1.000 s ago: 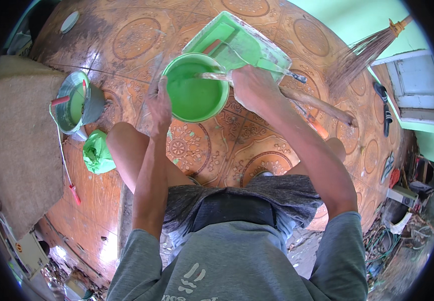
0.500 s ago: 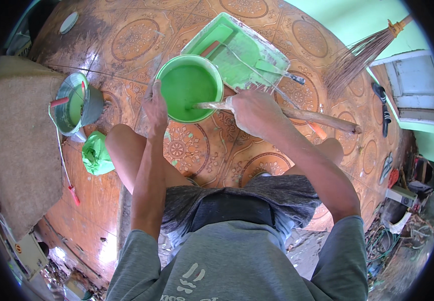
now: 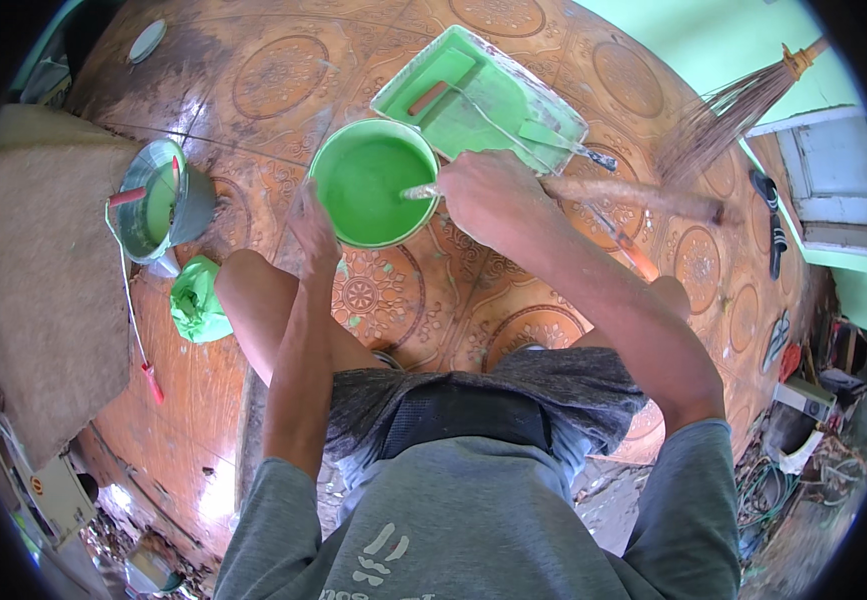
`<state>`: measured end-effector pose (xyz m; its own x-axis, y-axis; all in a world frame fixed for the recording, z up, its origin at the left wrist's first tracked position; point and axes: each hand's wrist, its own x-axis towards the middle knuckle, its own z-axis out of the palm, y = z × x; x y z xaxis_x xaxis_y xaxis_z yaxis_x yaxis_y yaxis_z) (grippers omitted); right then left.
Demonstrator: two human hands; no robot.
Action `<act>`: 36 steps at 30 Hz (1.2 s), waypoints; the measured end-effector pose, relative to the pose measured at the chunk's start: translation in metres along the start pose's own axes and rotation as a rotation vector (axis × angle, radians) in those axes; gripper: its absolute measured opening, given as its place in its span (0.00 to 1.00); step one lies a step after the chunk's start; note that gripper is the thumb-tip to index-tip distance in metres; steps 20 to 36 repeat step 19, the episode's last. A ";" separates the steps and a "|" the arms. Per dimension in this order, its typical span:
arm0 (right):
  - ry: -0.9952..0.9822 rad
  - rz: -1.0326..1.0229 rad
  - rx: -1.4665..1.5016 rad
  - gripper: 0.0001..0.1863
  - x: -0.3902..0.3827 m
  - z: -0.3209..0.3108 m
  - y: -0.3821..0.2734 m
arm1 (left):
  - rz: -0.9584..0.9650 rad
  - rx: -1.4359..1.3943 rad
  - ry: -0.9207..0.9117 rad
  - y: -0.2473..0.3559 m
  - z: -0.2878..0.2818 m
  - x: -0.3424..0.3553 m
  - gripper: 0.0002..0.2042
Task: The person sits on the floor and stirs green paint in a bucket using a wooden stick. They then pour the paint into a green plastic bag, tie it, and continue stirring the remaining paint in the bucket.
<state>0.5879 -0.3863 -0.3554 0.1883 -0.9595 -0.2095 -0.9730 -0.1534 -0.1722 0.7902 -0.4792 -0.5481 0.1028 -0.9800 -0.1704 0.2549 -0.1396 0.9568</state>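
Observation:
My left hand [image 3: 314, 222] is closed on the left side of a bucket [image 3: 373, 123], its fingers somewhat blurred. Green paint [image 3: 365, 190] fills part of the bucket, which stands on the floor beyond my knees. My right hand, a fist [image 3: 491, 195], grips a wooden stick [image 3: 633, 194] partway along. Its paint-coated tip is inside the bucket outline near the right wall; how deep it dips, I cannot tell. The stick's other end reaches out to the right, smeared by motion. Just behind the bucket lies a paint tray [image 3: 551, 108] coated in green.
A brush [image 3: 598, 158] lies across the tray. An orange-handled tool [image 3: 641, 263] is right of my right forearm. At left are a grey bucket [image 3: 198, 208] with red-handled tools and a crumpled green bag [image 3: 196, 300]. A twig broom [image 3: 723, 115] leans at the right wall.
My right hand has moved slightly up and left, and the stick's tip has shifted from mid-bucket toward its right side. My left hand stays at the bucket.

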 end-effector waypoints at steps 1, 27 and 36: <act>-0.010 -0.037 -0.014 0.09 0.001 -0.007 -0.004 | -0.007 -0.019 0.011 -0.003 -0.005 -0.001 0.12; -0.214 0.097 -0.113 0.12 0.021 -0.011 0.000 | 0.836 1.046 -0.046 -0.031 -0.048 -0.029 0.14; -0.214 0.097 -0.113 0.12 0.021 -0.011 0.000 | 0.836 1.046 -0.046 -0.031 -0.048 -0.029 0.14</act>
